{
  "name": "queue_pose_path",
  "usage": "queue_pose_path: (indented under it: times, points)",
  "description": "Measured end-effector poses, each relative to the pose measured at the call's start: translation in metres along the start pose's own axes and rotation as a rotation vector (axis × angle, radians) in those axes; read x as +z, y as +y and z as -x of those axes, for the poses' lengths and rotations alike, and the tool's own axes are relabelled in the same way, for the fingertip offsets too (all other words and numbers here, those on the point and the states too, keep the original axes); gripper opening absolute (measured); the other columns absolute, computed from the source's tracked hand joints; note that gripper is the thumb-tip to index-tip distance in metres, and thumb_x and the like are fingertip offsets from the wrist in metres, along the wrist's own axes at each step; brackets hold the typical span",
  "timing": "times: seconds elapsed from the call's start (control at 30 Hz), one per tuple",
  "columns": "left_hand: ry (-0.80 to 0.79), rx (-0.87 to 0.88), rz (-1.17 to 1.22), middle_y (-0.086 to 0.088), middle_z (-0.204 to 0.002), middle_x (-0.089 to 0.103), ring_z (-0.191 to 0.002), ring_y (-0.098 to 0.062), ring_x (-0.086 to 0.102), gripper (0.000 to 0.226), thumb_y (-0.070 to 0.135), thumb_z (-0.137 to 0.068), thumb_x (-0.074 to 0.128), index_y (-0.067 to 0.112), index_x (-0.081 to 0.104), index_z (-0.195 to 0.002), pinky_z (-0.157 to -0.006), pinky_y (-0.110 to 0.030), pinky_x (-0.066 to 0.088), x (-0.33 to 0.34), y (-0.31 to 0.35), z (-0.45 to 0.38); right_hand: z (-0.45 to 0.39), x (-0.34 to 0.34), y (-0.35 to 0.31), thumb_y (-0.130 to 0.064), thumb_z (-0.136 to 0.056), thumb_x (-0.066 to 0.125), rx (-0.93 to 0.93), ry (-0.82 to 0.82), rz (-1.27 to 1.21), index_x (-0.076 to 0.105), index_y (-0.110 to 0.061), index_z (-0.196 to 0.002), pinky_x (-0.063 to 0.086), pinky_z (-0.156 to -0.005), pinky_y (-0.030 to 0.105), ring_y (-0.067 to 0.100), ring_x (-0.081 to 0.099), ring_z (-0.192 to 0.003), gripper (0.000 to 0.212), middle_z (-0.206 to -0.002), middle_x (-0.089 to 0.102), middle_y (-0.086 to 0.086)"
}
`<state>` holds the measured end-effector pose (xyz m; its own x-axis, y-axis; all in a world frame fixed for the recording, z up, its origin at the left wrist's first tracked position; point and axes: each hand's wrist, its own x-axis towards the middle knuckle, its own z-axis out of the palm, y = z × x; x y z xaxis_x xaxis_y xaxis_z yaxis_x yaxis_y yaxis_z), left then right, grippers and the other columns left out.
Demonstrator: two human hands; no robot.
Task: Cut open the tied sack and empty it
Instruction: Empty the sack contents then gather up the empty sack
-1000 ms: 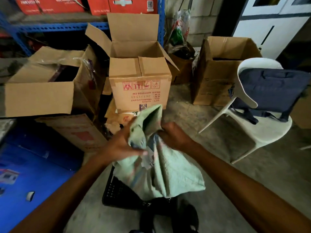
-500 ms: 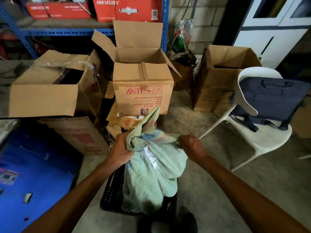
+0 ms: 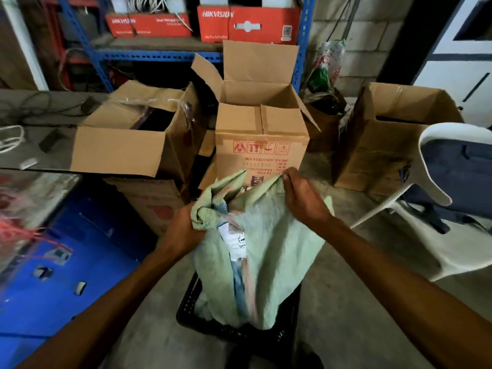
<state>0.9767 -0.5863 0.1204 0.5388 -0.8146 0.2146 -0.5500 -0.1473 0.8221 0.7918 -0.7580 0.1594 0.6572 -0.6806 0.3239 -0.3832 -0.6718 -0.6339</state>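
A pale green woven sack (image 3: 277,251) with a white label hangs upright, its lower end resting in a black perforated crate (image 3: 239,334) on the floor. My left hand (image 3: 183,225) grips a bunched fold at the sack's upper left. My right hand (image 3: 303,198) pinches the top edge at the upper right and holds it up. The sack's mouth gapes a little between the two hands. Its contents are hidden.
Open cardboard boxes stand behind the sack: one left (image 3: 133,145), one centre (image 3: 261,134), one right (image 3: 386,139). A white plastic chair (image 3: 452,235) with a dark bag sits right. Blue surface (image 3: 53,262) at left, blue shelving (image 3: 149,53) behind.
My hands have spread apart and risen, pulling the sack's top edge wider and taller. The right hand moved up and to the right along the edge.
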Motion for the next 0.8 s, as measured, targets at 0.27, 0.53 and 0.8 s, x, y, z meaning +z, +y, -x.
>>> queue_pose_path:
  times: [0.27,0.53,0.8]
  points:
    - [-0.076,0.021,0.035,-0.01,-0.099,0.066,-0.083,0.024,0.057,0.031,0.003,-0.075,0.063,0.006,0.06,-0.105,-0.074,0.002,0.041,-0.016,-0.002,-0.01,-0.021,-0.009,-0.029,-0.021,-0.098,0.036,-0.073,0.011,0.003,0.054,-0.005,-0.1,0.051,-0.078,0.043,0.035,0.062,-0.093,0.024,-0.103,0.066,0.019]
    - [-0.006,0.012,0.112,-0.018,-0.093,0.067,-0.081,-0.004,0.063,0.03,-0.001,-0.076,0.057,-0.002,0.062,-0.106,-0.077,-0.025,0.05,-0.029,0.021,-0.035,-0.046,-0.039,-0.052,-0.016,-0.097,0.039,-0.228,0.152,0.086,0.057,-0.003,-0.094,0.036,-0.064,0.034,0.039,0.062,-0.08,0.022,-0.086,0.067,0.024]
    - [0.171,0.151,-0.028,-0.021,-0.104,0.066,-0.096,-0.021,0.063,0.032,0.011,-0.073,0.051,0.002,0.065,-0.1,-0.083,-0.02,0.047,-0.046,0.08,-0.023,-0.063,-0.08,-0.068,-0.018,-0.095,0.037,-0.298,0.186,0.148,0.057,0.0,-0.089,0.041,-0.068,0.042,0.039,0.059,-0.082,0.027,-0.087,0.063,0.027]
